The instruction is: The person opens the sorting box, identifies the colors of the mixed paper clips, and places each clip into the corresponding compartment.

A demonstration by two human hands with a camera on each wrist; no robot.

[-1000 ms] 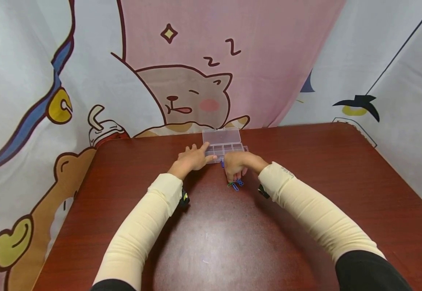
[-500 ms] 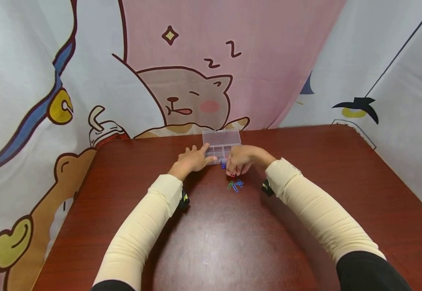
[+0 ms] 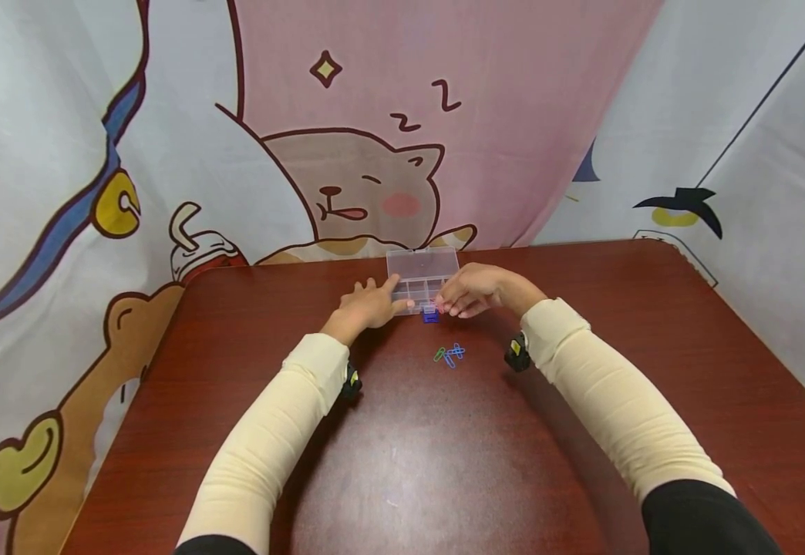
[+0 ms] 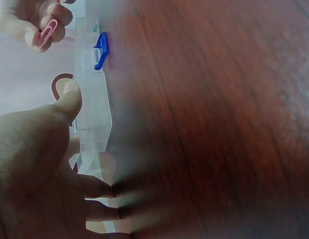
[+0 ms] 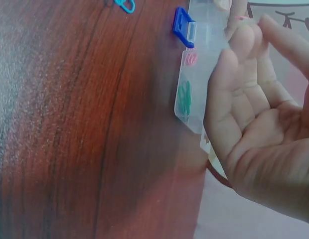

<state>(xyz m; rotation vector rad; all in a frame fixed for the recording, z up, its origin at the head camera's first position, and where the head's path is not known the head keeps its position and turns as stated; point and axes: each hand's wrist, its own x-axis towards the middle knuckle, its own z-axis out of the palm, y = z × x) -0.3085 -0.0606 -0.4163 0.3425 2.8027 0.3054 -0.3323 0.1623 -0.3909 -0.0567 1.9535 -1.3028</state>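
Note:
A clear divided plastic box (image 3: 418,287) lies near the table's far edge, its lid (image 3: 422,264) raised at the back. My left hand (image 3: 366,304) steadies its left end, fingers spread and straight, thumb at the front wall. Over the box's right front part, my right hand (image 3: 480,288) pinches a pink paper clip (image 4: 48,33) between thumb and fingertips. At the front hangs a blue latch (image 3: 430,315). Through the wall in the right wrist view show pink paper clips (image 5: 191,59) and green paper clips (image 5: 184,97). My right hand hides the box's right compartments in the head view.
On the brown wooden table (image 3: 402,455), in front of the box, lie a green paper clip (image 3: 439,354) and a few blue paper clips (image 3: 449,360). A printed curtain (image 3: 513,116) hangs right behind the table's far edge.
My right hand has picked up the pink paper clip from the table in front of the box and lifted it back over the box. My left hand has stayed in place.

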